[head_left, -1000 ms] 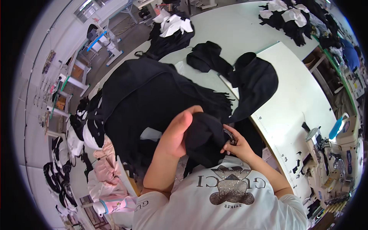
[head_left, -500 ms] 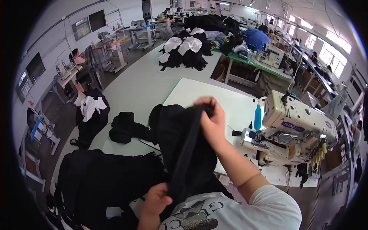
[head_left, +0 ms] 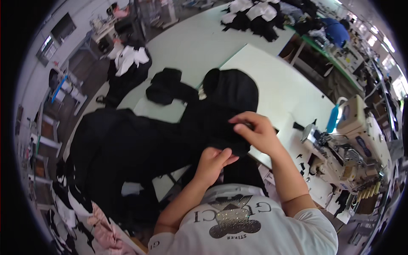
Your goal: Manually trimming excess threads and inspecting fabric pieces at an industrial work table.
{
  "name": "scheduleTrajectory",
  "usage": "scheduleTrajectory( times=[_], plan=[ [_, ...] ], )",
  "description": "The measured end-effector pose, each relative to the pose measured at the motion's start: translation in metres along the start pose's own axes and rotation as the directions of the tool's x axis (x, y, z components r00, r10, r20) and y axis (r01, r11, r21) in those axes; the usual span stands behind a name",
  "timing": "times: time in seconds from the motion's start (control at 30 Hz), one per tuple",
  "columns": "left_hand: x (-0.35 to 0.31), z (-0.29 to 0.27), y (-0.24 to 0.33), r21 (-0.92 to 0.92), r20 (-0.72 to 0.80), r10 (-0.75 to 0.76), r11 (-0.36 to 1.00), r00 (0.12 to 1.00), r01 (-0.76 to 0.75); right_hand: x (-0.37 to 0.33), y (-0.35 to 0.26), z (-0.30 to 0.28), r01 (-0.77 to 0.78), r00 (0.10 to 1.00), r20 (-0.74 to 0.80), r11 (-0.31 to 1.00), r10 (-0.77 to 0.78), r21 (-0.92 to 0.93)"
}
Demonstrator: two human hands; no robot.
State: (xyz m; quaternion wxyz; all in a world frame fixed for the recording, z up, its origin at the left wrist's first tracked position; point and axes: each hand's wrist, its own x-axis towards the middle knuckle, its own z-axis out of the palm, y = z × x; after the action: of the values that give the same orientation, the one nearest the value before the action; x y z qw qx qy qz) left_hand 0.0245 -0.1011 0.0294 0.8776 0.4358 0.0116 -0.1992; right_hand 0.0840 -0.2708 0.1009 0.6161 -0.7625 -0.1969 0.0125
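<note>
A piece of black fabric (head_left: 231,91) lies over the near corner of the white sewing table (head_left: 276,85), its near edge gathered between my hands. At that edge my left hand (head_left: 213,163) pinches the cloth between thumb and fingers. Slightly higher and to the right, my right hand (head_left: 258,132) is closed on the same black fabric, thumb against the forefinger. Folds of the dark cloth hide some fingertips. To the left, a large heap of black fabric (head_left: 123,144) reaches up against the held piece.
An industrial sewing machine (head_left: 352,144) stands at the right, beside a blue bottle-like object (head_left: 332,119). A black bundle (head_left: 165,87) lies on the pale table. Black-and-white piles sit at the far edge (head_left: 255,21) and left (head_left: 129,61). Pink cloth (head_left: 104,229) is lower left.
The fabric was stretched lengthwise between my hands; now my hands are close together at its near edge. My right hand has come down and nearer, and my view has tilted downward.
</note>
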Motion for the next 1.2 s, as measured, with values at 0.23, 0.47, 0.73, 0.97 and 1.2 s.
scheduleTrajectory(
  times=[0.23,0.47,0.73,0.97,1.2],
  plan=[
    [0.004,0.005,-0.003,-0.177,0.086,0.04,0.984,0.995,-0.024,-0.063,0.027,0.003,-0.015,0.998,-0.055,0.999,0.018,0.04],
    [0.001,0.012,-0.011,0.034,0.134,0.113,0.992,0.984,-0.119,-0.08,0.041,0.005,-0.073,0.978,-0.197,0.997,0.072,0.003],
    [0.005,0.008,-0.015,0.117,0.15,0.061,0.99,0.987,-0.079,-0.075,0.036,0.0,0.2,0.965,-0.119,0.952,-0.232,-0.232],
    [0.001,0.017,-0.012,0.141,0.12,0.123,0.98,0.985,-0.14,-0.079,0.009,-0.015,0.058,0.985,-0.131,0.929,-0.113,-0.365],
    [0.0,0.02,-0.009,0.169,0.103,0.073,0.981,0.992,-0.09,-0.078,0.001,-0.015,-0.001,0.993,-0.108,0.922,-0.044,-0.387]
  ],
)
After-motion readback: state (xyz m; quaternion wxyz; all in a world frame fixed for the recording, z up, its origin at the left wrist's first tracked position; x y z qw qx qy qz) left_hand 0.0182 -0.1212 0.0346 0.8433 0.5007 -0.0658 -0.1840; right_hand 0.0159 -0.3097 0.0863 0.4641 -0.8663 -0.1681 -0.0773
